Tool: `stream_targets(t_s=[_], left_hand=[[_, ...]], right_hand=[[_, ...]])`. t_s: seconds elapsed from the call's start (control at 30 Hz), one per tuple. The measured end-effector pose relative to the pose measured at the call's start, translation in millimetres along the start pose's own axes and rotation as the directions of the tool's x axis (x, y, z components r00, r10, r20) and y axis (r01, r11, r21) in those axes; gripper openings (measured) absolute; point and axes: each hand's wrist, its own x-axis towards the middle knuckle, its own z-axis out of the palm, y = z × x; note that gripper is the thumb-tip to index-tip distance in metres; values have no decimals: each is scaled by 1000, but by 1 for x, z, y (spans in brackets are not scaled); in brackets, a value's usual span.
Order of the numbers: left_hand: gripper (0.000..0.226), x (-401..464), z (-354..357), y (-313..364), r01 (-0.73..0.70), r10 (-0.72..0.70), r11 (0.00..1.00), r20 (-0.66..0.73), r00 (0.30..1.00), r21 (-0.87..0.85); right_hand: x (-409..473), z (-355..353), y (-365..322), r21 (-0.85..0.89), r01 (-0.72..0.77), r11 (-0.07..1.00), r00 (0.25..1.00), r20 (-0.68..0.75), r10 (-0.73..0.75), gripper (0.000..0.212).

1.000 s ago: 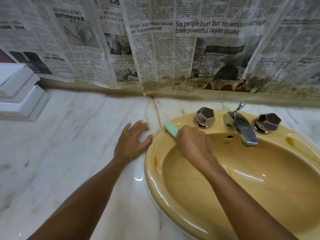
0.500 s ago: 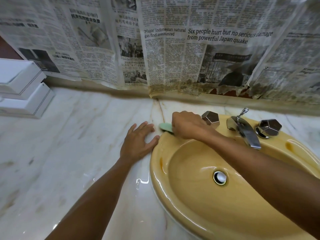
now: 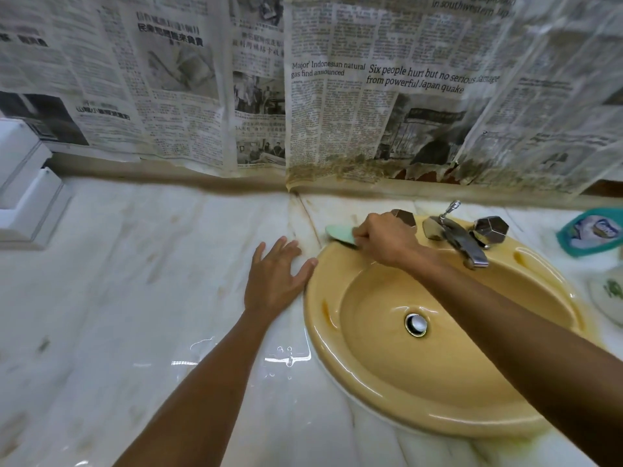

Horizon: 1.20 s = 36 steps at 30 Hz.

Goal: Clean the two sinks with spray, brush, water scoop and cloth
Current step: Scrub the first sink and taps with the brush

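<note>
Sink: yellow basin [image 3: 438, 416] at lower right of the frame, set into the countertop, metal drain [image 3: 416, 325] at its centre.
Countertop: pale veined marble [image 3: 135, 281], glossy, with wet glints just left of the basin.
Left hand: [image 3: 274, 281] flat on the marble, fingers spread, thumb touching the basin's rim.
Right hand: [image 3: 387, 239] fingers curled round a pale green brush [image 3: 338, 234], pressed on the rim's upper-left edge.
Tap: chrome spout [image 3: 462, 242] between two faceted knobs, the left one [image 3: 403, 217] partly behind the hand, the right one [image 3: 491, 227] clear.
Right edge: teal-rimmed packet [image 3: 590, 232] and a white object [image 3: 608, 294], partly cut off.
Far left: white stepped block [image 3: 23, 183].
Wall: newspaper sheets [image 3: 303, 96] taped across it, lower edges stained and torn.
</note>
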Motion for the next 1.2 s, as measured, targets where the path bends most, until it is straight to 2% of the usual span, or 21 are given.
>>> stream_targets(t_s=[0.07,0.17,0.2,0.3,0.33,0.47,0.53,0.6,0.63,0.73,0.77,0.9,0.93,1.0,1.07,1.13,1.2], left_hand=[[68,0,0,-1,-11,11,1000,-1,1000,-13],[62,1,0,-7,-19,17,998,-30,999,-57],[61,1,0,-7,-22,20,998,-33,999,-54],[68,-3,-2,-4,-58,58,998,16,998,16],[72,-4,-3,-2,-71,70,997,33,997,39],[78,-2,-4,0,-66,63,995,46,997,80],[76,-2,-3,0,-67,64,994,36,997,90],[71,-2,-1,0,-69,70,993,2,998,100],[69,-1,0,-1,-69,71,992,-9,997,106],[65,-1,3,-2,-80,83,991,-23,996,106],[64,-1,4,-2,-79,83,991,-32,996,107],[65,-1,5,-5,-79,83,989,-30,996,123],[65,-1,5,-4,-69,72,991,-26,997,118],[66,0,4,-2,-53,55,994,-26,998,91],[64,-2,5,-3,-45,49,996,-52,997,80],[63,-2,4,-2,-44,50,995,-60,997,88],[63,-1,4,-1,-52,59,994,-65,996,94]], right_hand=[[-4,-4,-1,-46,142,989,989,39,-141,27],[10,-26,6,-242,116,963,993,1,-119,29],[15,-31,10,-294,121,948,993,28,-118,27],[18,-30,8,-279,305,911,934,272,-230,24],[18,-30,8,-281,349,894,917,301,-262,25],[27,-36,5,-406,253,878,963,196,-187,30],[24,-26,-5,-409,362,838,927,250,-279,26],[16,-20,-18,-425,504,752,860,325,-393,19],[18,-23,-20,-441,514,736,856,325,-403,15],[29,-38,-15,-454,362,814,928,253,-272,11],[29,-36,-15,-461,365,809,927,256,-273,10],[8,-15,-28,-470,628,620,777,413,-475,7],[9,-20,-27,-489,623,610,782,412,-468,7],[19,-36,-18,-513,522,681,850,378,-367,8],[26,-43,-11,-552,464,693,881,366,-299,12],[17,-34,-12,-542,526,656,850,373,-373,10],[-1,-22,-12,-486,620,615,783,422,-456,16]])
